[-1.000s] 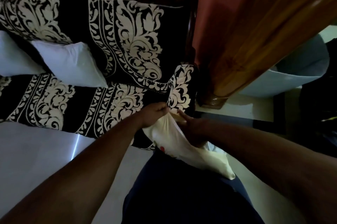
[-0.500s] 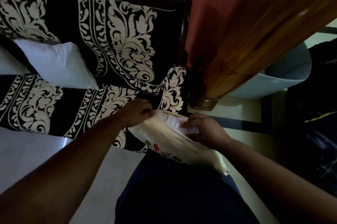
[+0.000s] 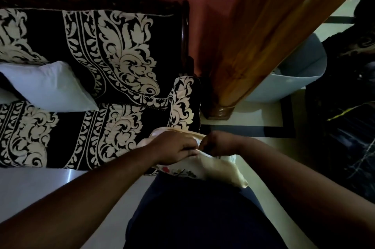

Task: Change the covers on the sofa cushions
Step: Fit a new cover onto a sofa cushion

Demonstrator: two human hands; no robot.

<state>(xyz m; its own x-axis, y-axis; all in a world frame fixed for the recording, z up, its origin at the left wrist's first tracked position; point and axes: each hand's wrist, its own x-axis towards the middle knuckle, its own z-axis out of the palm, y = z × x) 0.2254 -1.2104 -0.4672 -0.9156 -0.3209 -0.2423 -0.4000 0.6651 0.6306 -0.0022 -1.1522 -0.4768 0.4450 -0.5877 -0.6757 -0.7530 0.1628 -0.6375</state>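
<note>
The room is dim. A sofa (image 3: 113, 62) in black cloth with large cream scrollwork fills the upper left, its dark carved wooden frame against a red wall (image 3: 207, 5). 1 white cushion (image 3: 50, 88) without a cover leans where the sofa's seat meets its back, and the corner of another white one shows at the far left edge. The floor (image 3: 40, 188) is pale and glossy, with a streak of reflected light beside the sofa's front edge and a dark inlaid border (image 3: 243, 128) running past the sofa's arm. A varnished wooden post (image 3: 263, 50) slants from the top right down to a base on the floor just right of the sofa. Behind it stands a pale blue tub (image 3: 294, 82), and dark clutter fills the right edge.

A cream cover (image 3: 219, 167) with small flower embroidery lies bunched just in front of the sofa's right arm, above the person's dark trousers. The left hand (image 3: 174, 147) has its fingers curled and clamped on the cover's upper edge. The right hand (image 3: 219, 143) grips the same edge right beside it, knuckles nearly touching the left.
</note>
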